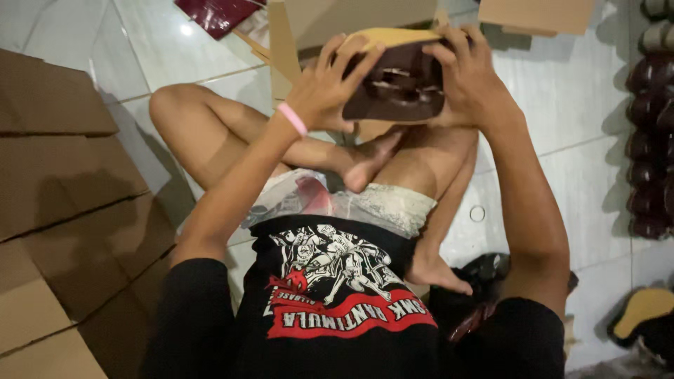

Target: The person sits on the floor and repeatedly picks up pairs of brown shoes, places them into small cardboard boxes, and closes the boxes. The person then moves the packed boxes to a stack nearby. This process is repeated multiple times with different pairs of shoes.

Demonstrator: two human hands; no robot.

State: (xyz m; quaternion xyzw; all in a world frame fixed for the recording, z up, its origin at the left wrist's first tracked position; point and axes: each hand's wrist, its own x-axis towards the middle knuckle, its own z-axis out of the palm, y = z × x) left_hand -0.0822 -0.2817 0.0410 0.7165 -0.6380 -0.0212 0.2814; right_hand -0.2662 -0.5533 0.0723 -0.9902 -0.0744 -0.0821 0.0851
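Head view: left hand and right hand both curl closed around a dark brown sandal, gripping it at its 9 and 3 o'clock ends, so neither is nearer. Its long axis runs between them, tan sole edge uppermost. An open cardboard box lies just beyond at 12 o'clock; flattened cardboard sits at 9 o'clock on the tiled floor.
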